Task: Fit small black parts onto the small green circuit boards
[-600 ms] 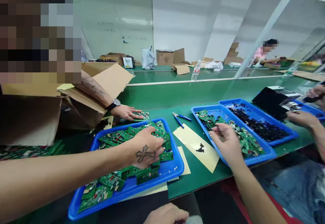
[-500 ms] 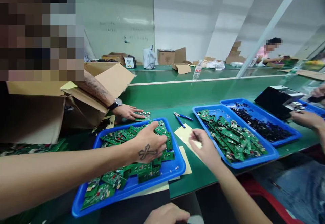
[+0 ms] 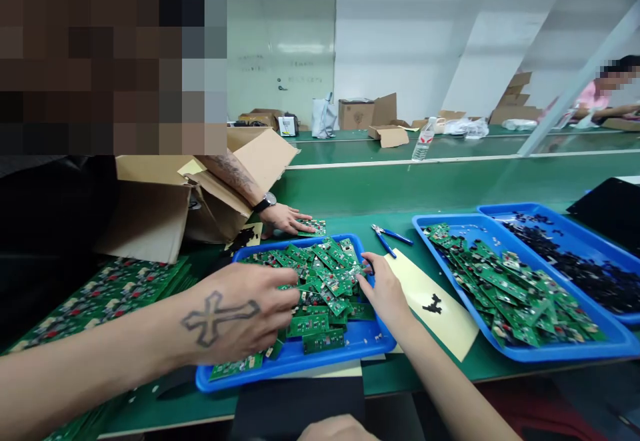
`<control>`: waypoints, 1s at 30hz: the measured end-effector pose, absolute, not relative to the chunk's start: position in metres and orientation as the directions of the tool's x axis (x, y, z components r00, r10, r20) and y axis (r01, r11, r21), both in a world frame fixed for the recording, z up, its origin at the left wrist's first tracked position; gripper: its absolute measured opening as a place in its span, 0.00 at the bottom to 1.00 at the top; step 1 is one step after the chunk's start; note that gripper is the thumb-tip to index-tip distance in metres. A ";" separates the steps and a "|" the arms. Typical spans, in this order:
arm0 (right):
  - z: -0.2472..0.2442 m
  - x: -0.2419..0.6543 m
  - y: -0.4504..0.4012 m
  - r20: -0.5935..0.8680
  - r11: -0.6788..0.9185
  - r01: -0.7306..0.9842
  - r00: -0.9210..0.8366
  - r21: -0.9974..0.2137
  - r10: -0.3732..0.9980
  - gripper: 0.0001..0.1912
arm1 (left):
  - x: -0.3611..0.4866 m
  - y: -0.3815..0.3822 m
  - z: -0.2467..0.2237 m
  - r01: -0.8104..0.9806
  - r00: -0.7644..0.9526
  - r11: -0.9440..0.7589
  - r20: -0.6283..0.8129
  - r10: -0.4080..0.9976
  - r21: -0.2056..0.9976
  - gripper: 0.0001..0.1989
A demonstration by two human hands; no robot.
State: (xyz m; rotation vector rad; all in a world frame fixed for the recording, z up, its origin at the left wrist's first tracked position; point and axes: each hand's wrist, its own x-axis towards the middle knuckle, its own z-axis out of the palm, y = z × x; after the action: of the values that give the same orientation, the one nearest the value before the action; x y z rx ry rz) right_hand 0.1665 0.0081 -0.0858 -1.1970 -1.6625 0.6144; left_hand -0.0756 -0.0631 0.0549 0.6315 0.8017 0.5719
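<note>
My left hand [image 3: 250,308], with a cross tattoo at the wrist, is over a blue tray [image 3: 210,380] heaped with small green circuit boards [image 3: 307,324]. Its fingers are curled together and hide whatever is between them. At the tray's right rim is my right hand [image 3: 387,291], thumb and forefinger bent towards the boards. Something small and dark shows at its fingertips, too small to name. Several black pieces [image 3: 433,304] lie on a pale yellow sheet [image 3: 450,334] right of that hand. Blue-handled cutters [image 3: 393,236] lie behind the sheet.
Another person's hand [image 3: 285,218] with a watch rests on a green board behind the tray. To the right, one blue tray [image 3: 555,354] holds more boards, another [image 3: 493,209] black parts. Stacked board panels [image 3: 115,294] and an open carton [image 3: 145,218] stand left. Skin [image 3: 337,430] shows at the bottom edge.
The view has turned left. My right hand has moved from above the yellow sheet to the tray's rim, uncovering the black pieces. My left hand has drawn back towards me from the boards.
</note>
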 end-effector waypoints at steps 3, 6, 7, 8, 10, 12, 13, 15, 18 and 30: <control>-0.089 0.166 0.007 0.385 0.363 0.370 -0.015 -0.855 0.923 0.15 | -0.106 -0.087 0.047 -0.132 0.620 0.691 -0.485 0.617 0.711 0.13; -0.092 0.167 0.007 0.342 0.317 0.283 0.039 -0.905 0.939 0.16 | -0.129 -0.102 0.023 -0.199 0.607 0.631 -0.411 0.680 0.750 0.15; -0.093 0.168 0.007 0.323 0.299 0.253 0.060 -0.920 0.945 0.17 | -0.134 -0.105 0.015 -0.232 0.594 0.626 -0.401 0.697 0.745 0.15; -0.094 0.169 0.008 0.303 0.280 0.225 0.079 -0.933 0.950 0.18 | -0.136 -0.106 0.006 -0.264 0.584 0.629 -0.399 0.707 0.731 0.14; -0.095 0.171 0.009 0.265 0.244 0.175 0.114 -0.954 0.957 0.20 | -0.136 -0.107 -0.007 -0.321 0.554 0.637 -0.407 0.726 0.701 0.13; -0.095 0.173 0.010 0.234 0.215 0.135 0.146 -0.967 0.961 0.21 | -0.132 -0.106 -0.016 -0.361 0.533 0.636 -0.409 0.741 0.682 0.14; -0.094 0.174 0.011 0.222 0.204 0.119 0.164 -0.972 0.961 0.21 | -0.129 -0.105 -0.019 -0.375 0.528 0.635 -0.408 0.745 0.676 0.15; -0.090 0.177 0.012 0.206 0.190 0.093 0.213 -0.977 0.955 0.22 | -0.121 -0.105 -0.022 -0.403 0.526 0.636 -0.403 0.749 0.658 0.16; -0.085 0.185 0.015 0.194 0.190 0.044 0.310 -0.981 0.931 0.24 | -0.108 -0.106 -0.023 -0.441 0.533 0.634 -0.383 0.755 0.635 0.24; -0.101 0.196 0.021 -0.011 0.136 -0.333 0.404 -0.933 0.915 0.29 | -0.088 -0.084 -0.011 -0.183 0.605 0.503 -0.307 0.735 0.845 0.14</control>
State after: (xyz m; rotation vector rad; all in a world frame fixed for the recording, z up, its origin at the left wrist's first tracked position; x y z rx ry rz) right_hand 0.1960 0.0212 -0.1006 -1.0657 -0.6827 1.0127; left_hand -0.0882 -0.0836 -0.0114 0.8737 0.7279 0.6174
